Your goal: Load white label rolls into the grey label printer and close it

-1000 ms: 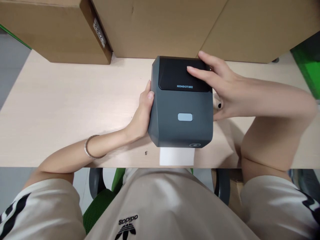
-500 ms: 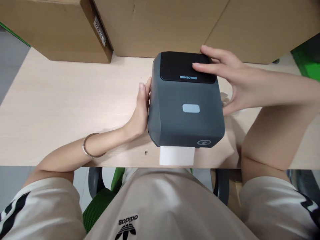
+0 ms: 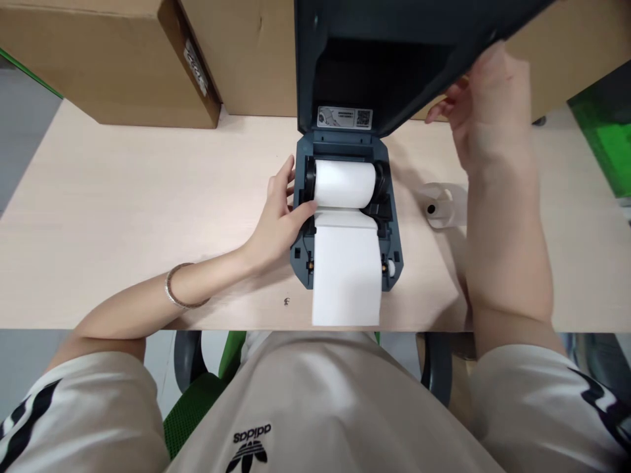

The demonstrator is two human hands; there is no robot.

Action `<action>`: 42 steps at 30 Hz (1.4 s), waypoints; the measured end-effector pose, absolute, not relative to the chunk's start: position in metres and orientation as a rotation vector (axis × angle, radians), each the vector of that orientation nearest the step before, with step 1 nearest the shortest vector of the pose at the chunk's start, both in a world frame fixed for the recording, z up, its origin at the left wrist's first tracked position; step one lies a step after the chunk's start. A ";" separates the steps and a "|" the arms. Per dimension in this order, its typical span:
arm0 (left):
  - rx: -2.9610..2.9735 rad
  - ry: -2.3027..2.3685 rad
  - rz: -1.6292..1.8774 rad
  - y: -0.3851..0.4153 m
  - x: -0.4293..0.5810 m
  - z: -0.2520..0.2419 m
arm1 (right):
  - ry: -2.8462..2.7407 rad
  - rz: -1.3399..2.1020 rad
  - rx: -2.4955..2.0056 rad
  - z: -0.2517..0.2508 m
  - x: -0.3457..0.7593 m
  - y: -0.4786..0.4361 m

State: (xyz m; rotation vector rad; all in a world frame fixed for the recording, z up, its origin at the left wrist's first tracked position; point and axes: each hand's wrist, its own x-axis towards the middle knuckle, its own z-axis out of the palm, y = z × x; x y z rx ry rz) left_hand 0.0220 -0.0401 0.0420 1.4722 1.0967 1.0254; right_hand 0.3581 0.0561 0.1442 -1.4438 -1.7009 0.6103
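Note:
The dark grey label printer [image 3: 302, 270] sits near the table's front edge, its lid [image 3: 382, 72] swung up and back. Inside lies a white label roll [image 3: 345, 184] between black holders. From it a label strip [image 3: 346, 276] runs forward and hangs past the printer's front. My left hand [image 3: 279, 220] grips the left wall of the base, thumb over the rim beside the roll, fingers along the outside. High on the right, my right hand [image 3: 476, 92] holds the lid's right edge; part of its grip is hidden. A printed sticker [image 3: 344, 117] shows inside the lid.
Right of the printer lies a small white roll with a dark core [image 3: 438, 209], partly behind my right forearm. Cardboard boxes [image 3: 98, 66] line the back of the table. A tiny dark curled bit [image 3: 286, 301] lies near the front edge.
The printer's lid has gone from closed to raised, lifted by my right hand, which moved up and back. The label roll now shows. My left thumb has come over the base's rim.

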 end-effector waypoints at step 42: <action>1.620 1.105 1.046 -0.040 0.034 0.058 | -2.449 0.180 -1.474 0.203 0.317 -0.037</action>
